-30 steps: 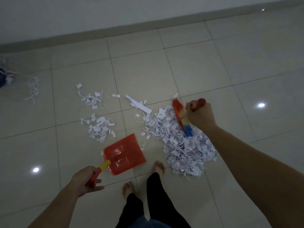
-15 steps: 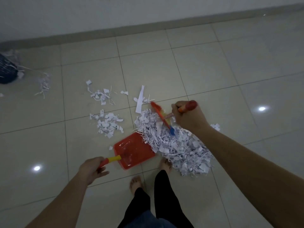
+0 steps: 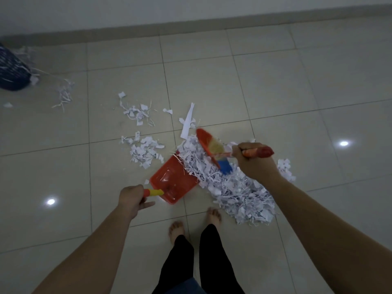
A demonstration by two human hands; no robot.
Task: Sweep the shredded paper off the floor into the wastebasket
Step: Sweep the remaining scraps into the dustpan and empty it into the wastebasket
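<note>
A big heap of white shredded paper (image 3: 237, 187) lies on the tiled floor in front of my bare feet. My left hand (image 3: 132, 199) grips the yellow and red handle of a red dustpan (image 3: 172, 183), whose front edge touches the heap. My right hand (image 3: 253, 161) holds the red handle of a small brush (image 3: 214, 150) with red, yellow and blue bristles, pressed into the top of the heap. Smaller paper patches (image 3: 144, 151) lie left of the pan. The dark blue wastebasket (image 3: 11, 71) sits at the far left edge.
Loose shreds (image 3: 63, 95) trail from the wastebasket across the floor, and another scatter (image 3: 135, 112) lies beyond the pan. A long white strip (image 3: 187, 122) sits behind the heap. The wall and skirting run along the back. My feet (image 3: 177, 229) stand just behind the pan.
The brush has swept left through the heap, pushing paper up to the dustpan's edge. The dustpan slid right to meet it. A few shreds were left behind at the right.
</note>
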